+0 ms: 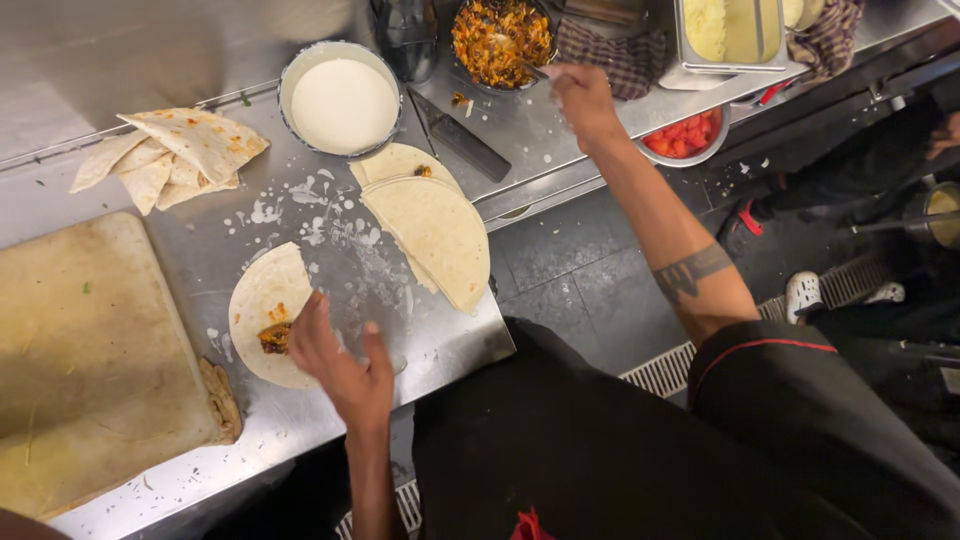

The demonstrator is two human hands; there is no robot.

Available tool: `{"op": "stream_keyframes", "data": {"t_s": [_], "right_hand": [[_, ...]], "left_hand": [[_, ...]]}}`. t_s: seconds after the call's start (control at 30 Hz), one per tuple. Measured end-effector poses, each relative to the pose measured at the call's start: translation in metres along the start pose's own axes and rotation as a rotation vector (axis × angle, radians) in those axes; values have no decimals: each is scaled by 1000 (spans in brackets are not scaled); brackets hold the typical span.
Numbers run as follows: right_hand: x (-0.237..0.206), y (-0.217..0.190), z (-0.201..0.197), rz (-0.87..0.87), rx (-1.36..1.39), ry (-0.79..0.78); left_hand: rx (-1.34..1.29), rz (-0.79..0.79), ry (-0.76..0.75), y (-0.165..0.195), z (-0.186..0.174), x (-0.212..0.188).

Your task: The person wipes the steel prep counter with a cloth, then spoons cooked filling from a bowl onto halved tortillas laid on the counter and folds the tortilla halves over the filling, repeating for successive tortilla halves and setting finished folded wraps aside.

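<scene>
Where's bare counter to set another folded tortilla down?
Bare steel lies behind the cutting board, left of the white sauce bowl and beyond the wedge pile. Crowded: between the open tortilla under the left hand and the folded tortillas. The right hand spans the filling bowl.

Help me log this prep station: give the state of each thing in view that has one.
Left hand: open, on the tortilla.
Right hand: shut on a spoon.
Tortilla: flat, partly filled.
Folded tortillas: stacked.
Wedges: piled.
Sauce bowl: full.
Filling bowl: full.
Tomato bowl: partly hidden.
Knife: lying flat.
</scene>
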State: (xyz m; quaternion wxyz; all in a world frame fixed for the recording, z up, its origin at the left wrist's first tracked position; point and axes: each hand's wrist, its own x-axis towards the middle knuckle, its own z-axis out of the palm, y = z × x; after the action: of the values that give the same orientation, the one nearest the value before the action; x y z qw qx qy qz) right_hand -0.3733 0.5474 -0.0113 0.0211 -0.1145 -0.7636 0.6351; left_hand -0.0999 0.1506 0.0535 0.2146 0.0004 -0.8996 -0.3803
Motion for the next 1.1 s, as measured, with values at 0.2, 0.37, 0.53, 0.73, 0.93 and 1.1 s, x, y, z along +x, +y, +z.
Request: {"op": "stream_keyframes", "data": {"t_s": [0.2, 0.37, 0.53, 0.73, 0.93, 1.1], "right_hand": [[-35, -26, -6, 138, 282, 13], [-92, -51, 11, -9, 239, -51], [-198, -38, 81, -52, 255, -369], [-276, -32, 179, -137, -185, -663], [-305, -43, 223, -987, -591, -471], [-313, -43, 229, -1018, -564, -432]], "left_hand": [[1, -30, 65, -11, -11, -21], [-26, -61, 105, -25, -20, -29], [-83, -189, 252, -70, -48, -46], [-180, -316, 179, -102, -61, -51], [12, -106, 159, -114, -44, -50], [34, -59, 171, -124, -40, -56]]}}
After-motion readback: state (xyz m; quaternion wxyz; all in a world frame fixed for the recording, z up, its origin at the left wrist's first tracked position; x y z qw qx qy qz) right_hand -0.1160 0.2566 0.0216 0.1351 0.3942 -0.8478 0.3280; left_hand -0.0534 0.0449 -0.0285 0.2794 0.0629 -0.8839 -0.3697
